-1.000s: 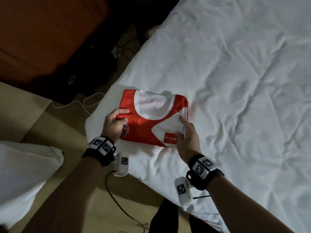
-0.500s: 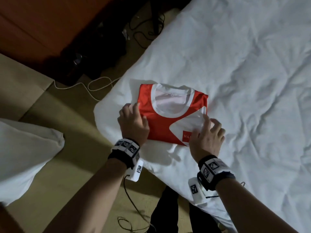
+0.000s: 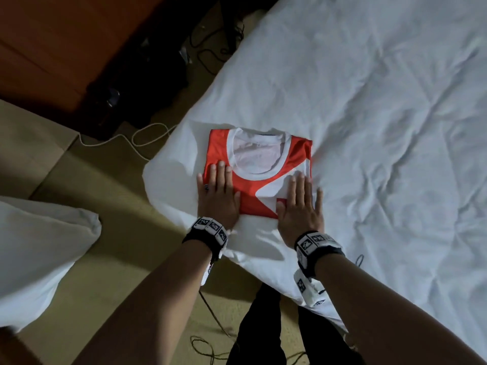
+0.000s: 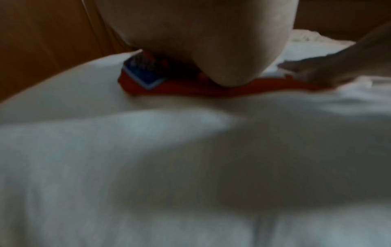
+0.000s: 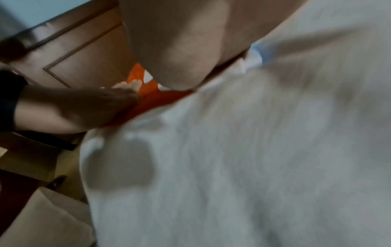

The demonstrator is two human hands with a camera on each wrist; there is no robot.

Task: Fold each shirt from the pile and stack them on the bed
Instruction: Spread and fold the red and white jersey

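Folded red shirt (image 3: pixel 259 180) mid-frame on bed (image 3: pixel 369 127); left hand (image 3: pixel 217 196), right hand (image 3: pixel 300 204) flat, fingers straight, pressing near edge.

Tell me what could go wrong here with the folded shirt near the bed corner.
1. The shirt lies close to the bed corner, so a nudge might slide it toward the floor.
2. Both hands, left and right, press flat on its near half; lifting them unevenly could drag the fold open.
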